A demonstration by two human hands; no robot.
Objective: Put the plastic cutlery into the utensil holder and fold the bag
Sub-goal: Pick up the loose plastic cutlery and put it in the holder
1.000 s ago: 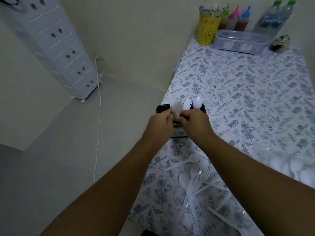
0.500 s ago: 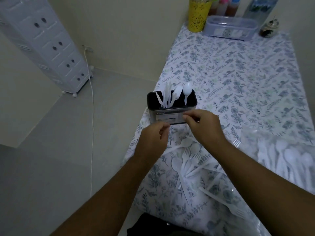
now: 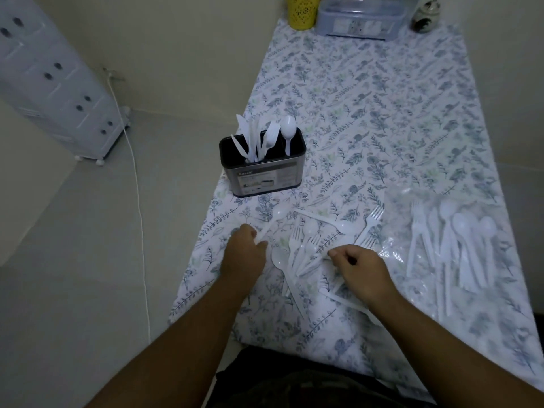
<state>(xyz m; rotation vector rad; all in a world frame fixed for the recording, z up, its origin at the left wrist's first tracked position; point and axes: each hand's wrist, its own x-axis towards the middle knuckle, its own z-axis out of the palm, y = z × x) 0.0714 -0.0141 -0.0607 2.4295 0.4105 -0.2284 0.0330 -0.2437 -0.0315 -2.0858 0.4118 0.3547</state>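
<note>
A black utensil holder (image 3: 263,166) stands upright near the left edge of the desk (image 3: 382,113), which is covered with a floral cloth. Inside it, several white plastic pieces stand on end: knives and forks lean together in the left part, and a single spoon (image 3: 288,132) stands bowl-up toward the right. A label covers the holder's near face.

Between the holder and the person lies a loose pile of plastic cutlery (image 3: 303,248), forks and spoons scattered and overlapping on the cloth. A clear plastic bag (image 3: 447,242) lies flat on the right side of the desk, and more white spoons and forks are inside it, handles pointing mostly toward the person.

The left hand (image 3: 244,254) rests at the left edge of the pile, its fingers curled down onto the cloth beside a spoon; whether they pinch a piece cannot be told. The right hand (image 3: 359,269) is over the near right part of the pile with its fingers curled inward; a white handle lies under it, but a grip on it cannot be confirmed.

At the far end of the desk stand a yellow perforated cup (image 3: 303,8), a translucent lidded box (image 3: 359,19) and a small dark jar (image 3: 425,16). On the floor to the left is a white drawer unit (image 3: 56,83) on castors, with a white cable (image 3: 135,184) trailing beside it.
</note>
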